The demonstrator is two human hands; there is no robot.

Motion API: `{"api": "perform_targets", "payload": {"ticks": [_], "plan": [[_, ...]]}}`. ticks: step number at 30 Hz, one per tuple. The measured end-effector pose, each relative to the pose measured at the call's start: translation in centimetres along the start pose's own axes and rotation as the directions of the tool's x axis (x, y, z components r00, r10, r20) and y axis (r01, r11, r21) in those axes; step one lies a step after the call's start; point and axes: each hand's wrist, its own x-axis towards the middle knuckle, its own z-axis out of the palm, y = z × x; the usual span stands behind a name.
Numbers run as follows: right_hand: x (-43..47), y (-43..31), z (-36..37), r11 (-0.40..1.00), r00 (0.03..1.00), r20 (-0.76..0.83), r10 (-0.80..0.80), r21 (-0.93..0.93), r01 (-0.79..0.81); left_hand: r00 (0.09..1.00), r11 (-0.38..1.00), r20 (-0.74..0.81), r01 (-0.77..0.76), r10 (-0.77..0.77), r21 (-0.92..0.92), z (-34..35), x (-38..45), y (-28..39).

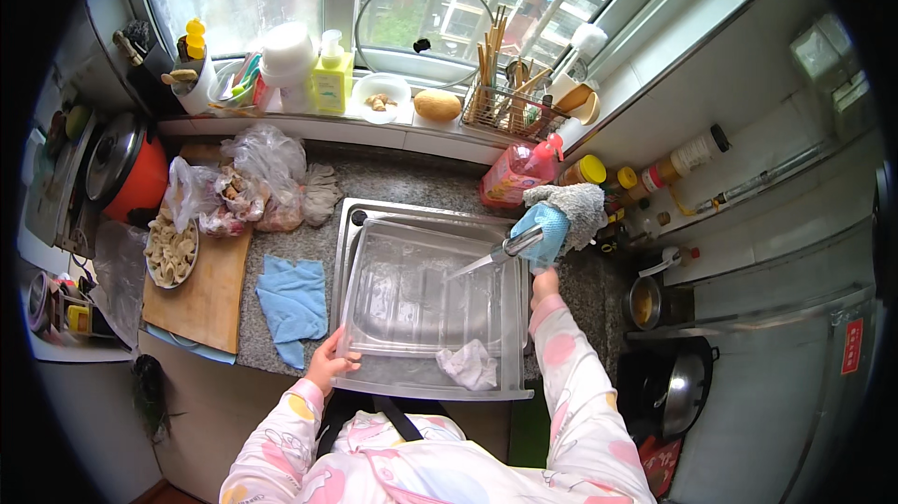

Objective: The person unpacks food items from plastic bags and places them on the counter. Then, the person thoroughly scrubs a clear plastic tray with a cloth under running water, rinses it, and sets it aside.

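A clear plastic drawer [414,369] lies tilted over the stainless steel sink [349,237], its near edge towards my body. My left hand [330,361] grips its left side near the front corner. In its near end is a crumpled white cloth [468,365]. Water runs into the drawer from the chrome faucet [518,244]. Behind the faucet hang a light blue mesh cloth [544,227] and a grey fluffy cloth [579,213]. My right hand [545,284] reaches up beneath the blue mesh cloth at the sink's right side; its fingertips are hidden there.
Left of the sink are a blue cloth [295,304], a wooden cutting board [203,300], a plate of dumplings [172,251] and plastic bags [270,160]. A pink pump bottle [515,174] stands behind the faucet. A wok [666,385] sits at right.
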Motion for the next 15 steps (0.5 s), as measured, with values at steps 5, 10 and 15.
{"api": "perform_targets", "payload": {"ticks": [5,10,15], "plan": [[1.6,2.8,-3.5,0.999,0.970,0.238,0.039,0.020,-0.045,1.000,0.999,-0.002,-0.007,0.007,-0.040,-0.2,-0.7,0.3],[-5.3,6.3,-11.4,0.850,0.765,0.632,0.122,-0.464,0.248,0.998,0.982,0.051,0.040,-0.031,-0.184,-0.9,-2.0,1.4],[-14.0,7.8,-11.7,0.105,0.544,0.838,-0.030,-0.539,0.836,0.992,0.984,0.101,-0.063,0.080,-0.166,-1.2,-3.7,3.3]]}}
